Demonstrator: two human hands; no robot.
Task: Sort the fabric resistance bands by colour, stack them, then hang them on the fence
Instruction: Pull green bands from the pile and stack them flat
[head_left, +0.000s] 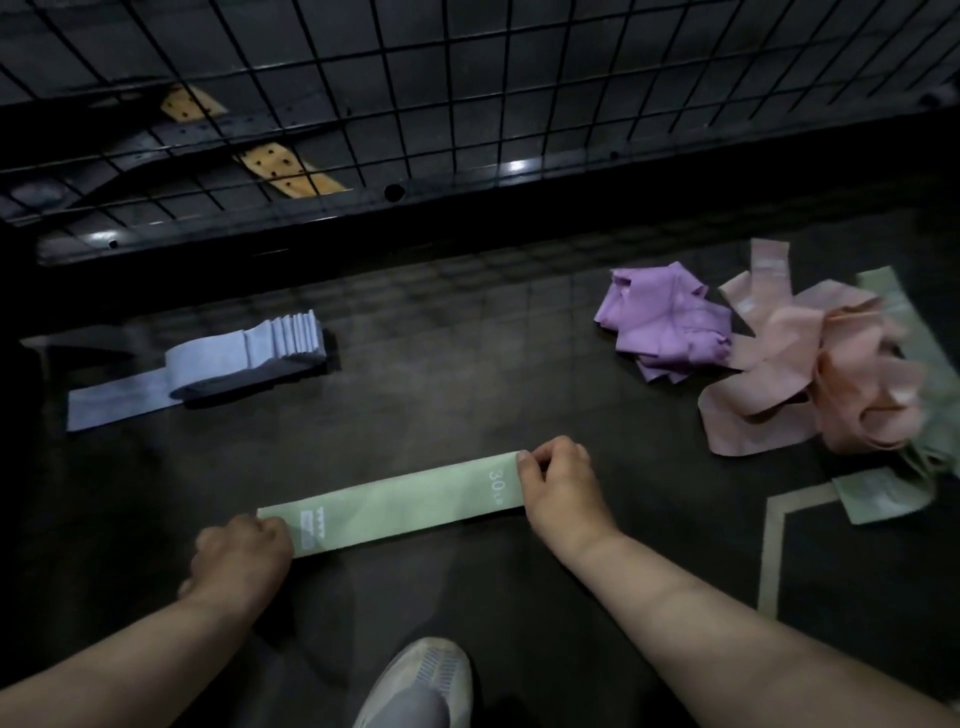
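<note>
Green band (405, 501) lies flat and stretched out on the dark floor (467, 364), near the person and a little left of centre, its right end slightly farther away than its left. It is a pale mint strip of fabric with "30 LB" printed in white by its right end and a small white label block by its left end. The left hand (244, 551) grips the left end with its fingers curled over the edge; the right hand (558, 488) pinches the right end between thumb and fingertips.

Farther off on the left sits the blue stack (249, 353) – flat grey-blue bands laid one on another, edges showing as neat layers, with one long band running out from beneath toward the left. To the far right lie loose heaps: a crumpled purple pile (665, 322), touching it a tangled pink pile (810, 379), and more green bands (883, 499) partly under the pink ones.

The black wire fence (415, 78) runs across the far side. A pale line (774, 545) marks the floor at the right, and a light shoe (415, 686) shows at the near edge.
</note>
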